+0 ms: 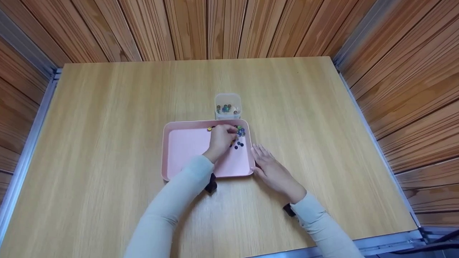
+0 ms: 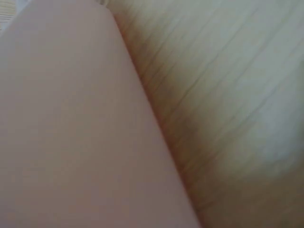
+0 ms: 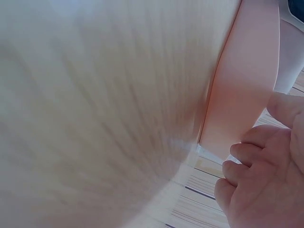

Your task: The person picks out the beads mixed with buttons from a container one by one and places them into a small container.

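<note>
My left hand (image 1: 220, 139) reaches into a pink tray (image 1: 184, 147), its fingertips and thumb among small round beads near the right side. Its fingers hide part of the pile, and I cannot tell whether they pinch a bead. Blue and green marble-like beads (image 1: 241, 132) lie just beyond the fingertips; a few dark beads (image 1: 236, 147) sit nearer me. A yellow bead (image 1: 209, 129) is left of the hand, by the far wall. Outside the tray, my right hand (image 1: 271, 169) lies against its right wall, fingers extended. The tray wall (image 2: 90, 118) fills much of the left wrist view.
A clear plastic container (image 1: 228, 96) holding several glassy beads (image 1: 226, 108) stands right behind the tray's far wall. All sits on a wooden table (image 1: 114, 107), with wood-panelled walls at the back and sides. A black wrist camera (image 1: 211, 184) hangs under the left wrist.
</note>
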Action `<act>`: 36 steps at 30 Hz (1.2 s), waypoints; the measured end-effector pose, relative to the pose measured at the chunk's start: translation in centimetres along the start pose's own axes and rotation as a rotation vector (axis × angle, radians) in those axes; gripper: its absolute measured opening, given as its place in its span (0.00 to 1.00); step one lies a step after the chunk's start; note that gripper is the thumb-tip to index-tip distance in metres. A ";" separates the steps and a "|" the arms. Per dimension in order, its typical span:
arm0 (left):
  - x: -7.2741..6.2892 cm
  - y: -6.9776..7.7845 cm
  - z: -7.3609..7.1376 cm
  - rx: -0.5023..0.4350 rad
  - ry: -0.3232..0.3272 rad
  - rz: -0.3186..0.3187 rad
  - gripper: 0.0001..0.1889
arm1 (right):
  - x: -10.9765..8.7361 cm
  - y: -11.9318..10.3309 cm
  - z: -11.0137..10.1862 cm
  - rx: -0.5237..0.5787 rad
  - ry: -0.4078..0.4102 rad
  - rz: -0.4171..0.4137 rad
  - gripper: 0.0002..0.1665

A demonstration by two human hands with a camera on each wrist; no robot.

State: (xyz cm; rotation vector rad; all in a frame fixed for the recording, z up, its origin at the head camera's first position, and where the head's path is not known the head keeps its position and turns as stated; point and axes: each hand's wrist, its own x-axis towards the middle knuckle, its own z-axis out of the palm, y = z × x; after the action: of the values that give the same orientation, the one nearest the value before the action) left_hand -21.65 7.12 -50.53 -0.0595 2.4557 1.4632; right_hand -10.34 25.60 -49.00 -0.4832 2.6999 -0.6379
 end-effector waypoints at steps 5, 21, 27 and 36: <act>0.0 0.1 0.5 0.015 0.024 0.014 0.10 | 0.0 0.0 0.0 0.010 0.013 -0.010 0.38; -0.4 0.2 0.9 0.135 0.053 0.126 0.07 | -0.1 0.1 -0.1 0.014 0.013 -0.040 0.38; -0.4 0.2 1.1 0.123 0.028 0.095 0.08 | -0.1 0.3 0.1 0.006 0.013 -0.031 0.38; -0.2 0.0 0.5 0.044 -0.003 0.068 0.07 | -0.1 0.0 0.0 0.001 0.019 -0.034 0.38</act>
State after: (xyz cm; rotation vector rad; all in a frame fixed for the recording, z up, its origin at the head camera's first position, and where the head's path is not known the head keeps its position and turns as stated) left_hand -21.38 7.56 -50.73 0.0354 2.5093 1.4348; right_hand -10.28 25.67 -48.99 -0.5270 2.7140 -0.6559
